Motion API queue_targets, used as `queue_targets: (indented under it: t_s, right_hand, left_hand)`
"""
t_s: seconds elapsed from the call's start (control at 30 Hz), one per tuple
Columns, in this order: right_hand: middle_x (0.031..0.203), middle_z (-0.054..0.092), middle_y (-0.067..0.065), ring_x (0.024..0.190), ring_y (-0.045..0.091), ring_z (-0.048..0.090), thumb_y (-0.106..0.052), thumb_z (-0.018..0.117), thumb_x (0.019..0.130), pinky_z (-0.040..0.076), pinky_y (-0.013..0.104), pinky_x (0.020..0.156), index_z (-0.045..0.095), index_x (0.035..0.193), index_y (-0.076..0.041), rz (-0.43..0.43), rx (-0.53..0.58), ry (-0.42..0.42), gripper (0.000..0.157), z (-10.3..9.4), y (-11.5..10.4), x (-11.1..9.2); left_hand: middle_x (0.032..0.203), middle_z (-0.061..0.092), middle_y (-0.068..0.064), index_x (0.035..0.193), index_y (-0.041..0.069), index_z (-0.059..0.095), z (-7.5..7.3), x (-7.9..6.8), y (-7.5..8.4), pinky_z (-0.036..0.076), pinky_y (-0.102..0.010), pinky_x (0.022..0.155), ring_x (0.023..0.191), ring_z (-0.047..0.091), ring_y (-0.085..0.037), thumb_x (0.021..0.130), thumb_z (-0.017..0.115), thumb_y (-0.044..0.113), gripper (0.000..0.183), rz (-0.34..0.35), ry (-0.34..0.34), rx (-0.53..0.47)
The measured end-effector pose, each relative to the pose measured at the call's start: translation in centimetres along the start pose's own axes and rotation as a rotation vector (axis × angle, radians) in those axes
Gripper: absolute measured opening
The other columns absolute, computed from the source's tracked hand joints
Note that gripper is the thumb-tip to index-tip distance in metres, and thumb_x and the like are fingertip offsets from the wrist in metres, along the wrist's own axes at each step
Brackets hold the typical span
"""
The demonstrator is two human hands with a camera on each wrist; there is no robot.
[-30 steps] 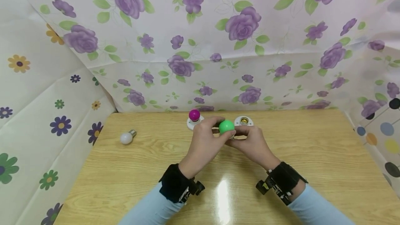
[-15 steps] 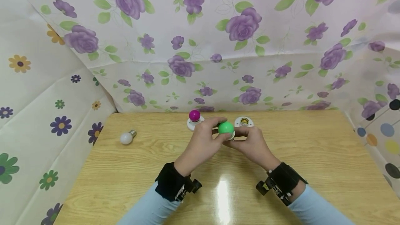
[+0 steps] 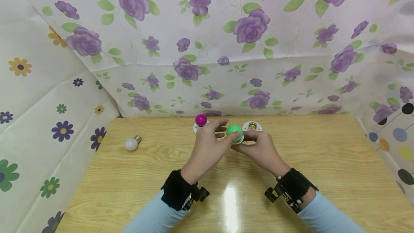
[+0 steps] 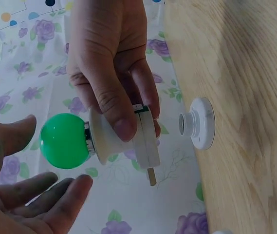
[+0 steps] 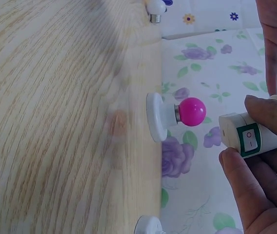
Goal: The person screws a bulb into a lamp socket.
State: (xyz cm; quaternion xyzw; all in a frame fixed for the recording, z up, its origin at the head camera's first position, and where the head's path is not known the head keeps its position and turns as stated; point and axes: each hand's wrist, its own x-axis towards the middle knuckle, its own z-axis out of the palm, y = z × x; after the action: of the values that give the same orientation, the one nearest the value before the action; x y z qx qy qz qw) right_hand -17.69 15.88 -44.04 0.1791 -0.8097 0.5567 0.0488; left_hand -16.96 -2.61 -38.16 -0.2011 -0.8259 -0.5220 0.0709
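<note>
My right hand (image 3: 260, 148) grips a white plug-in lamp socket (image 4: 110, 139), its thumb and fingers round the body. A rocker switch (image 5: 249, 139) shows on the socket's side, and a metal plug prong (image 4: 151, 176) sticks out. Seated in the socket's mouth is a green bulb (image 4: 64, 141), with a little of its metal collar showing. My left hand (image 3: 208, 143) is spread about the green bulb; in the left wrist view its thumb and fingers stand apart from the globe. Both hands are above the table in front of two round lamp holders.
A magenta bulb (image 3: 201, 119) stands in a white round lamp holder (image 5: 155, 117) at the table's back. To its right is another white lamp holder (image 3: 252, 126) with a bare brass socket. A white bulb (image 3: 131, 144) lies at the left. Flowered cloth (image 3: 194, 46) hangs behind the wooden table (image 3: 142, 182).
My left hand's fingers have come off the green bulb and spread leftward. The right hand has stayed in place with the socket, and the green bulb has barely shifted.
</note>
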Motion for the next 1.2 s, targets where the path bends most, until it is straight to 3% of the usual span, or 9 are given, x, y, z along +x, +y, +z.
queue_targets:
  t_s: [0.23,0.47,0.6,0.87,1.2]
  right_hand:
    - [0.096,0.065,-0.011,0.095,0.009,0.059,-0.029,0.076,0.077,0.051,0.026,0.075,0.07,0.101,-0.026,0.015,0.01,0.005,0.025,0.11,-0.06,-0.04]
    - [0.098,0.065,-0.013,0.096,0.007,0.058,-0.038,0.074,0.077,0.051,0.027,0.076,0.069,0.102,-0.028,-0.029,-0.027,-0.012,0.028,0.08,0.12,0.03]
    - [0.1,0.065,-0.012,0.097,0.008,0.058,-0.035,0.075,0.078,0.051,0.027,0.075,0.069,0.103,-0.027,-0.028,-0.019,-0.021,0.028,0.05,0.14,-0.04]
    - [0.098,0.065,-0.01,0.092,0.01,0.06,-0.032,0.075,0.078,0.051,0.027,0.073,0.069,0.102,-0.026,0.002,0.006,-0.01,0.026,0.04,0.14,0.0]
    - [0.096,0.065,-0.011,0.093,0.009,0.059,-0.027,0.076,0.077,0.051,0.027,0.074,0.069,0.101,-0.026,-0.023,-0.016,-0.024,0.025,0.01,0.35,0.07]
  left_hand:
    - [0.104,0.061,-0.001,0.113,0.008,0.061,0.63,-0.01,0.16,0.05,-0.02,0.072,0.087,0.06,-0.009,0.08,0.071,0.039,0.046,0.019,0.054,-0.033]
    - [0.101,0.061,0.0,0.107,0.005,0.062,0.85,0.05,-0.1,0.051,-0.023,0.071,0.086,0.06,-0.007,0.079,0.073,0.035,0.042,0.05,0.064,-0.006]
    - [0.101,0.062,0.0,0.106,0.005,0.062,0.89,0.11,-0.06,0.051,-0.023,0.072,0.087,0.06,-0.007,0.08,0.073,0.032,0.039,0.054,0.061,0.007]
    - [0.101,0.062,0.001,0.107,0.006,0.063,0.65,0.19,0.12,0.05,-0.022,0.075,0.09,0.059,-0.007,0.082,0.072,0.028,0.035,0.069,0.026,0.054]
    - [0.111,0.059,-0.001,0.116,0.005,0.059,0.09,0.17,0.14,0.048,-0.021,0.08,0.102,0.055,-0.008,0.085,0.068,0.021,0.036,0.039,-0.079,0.033]
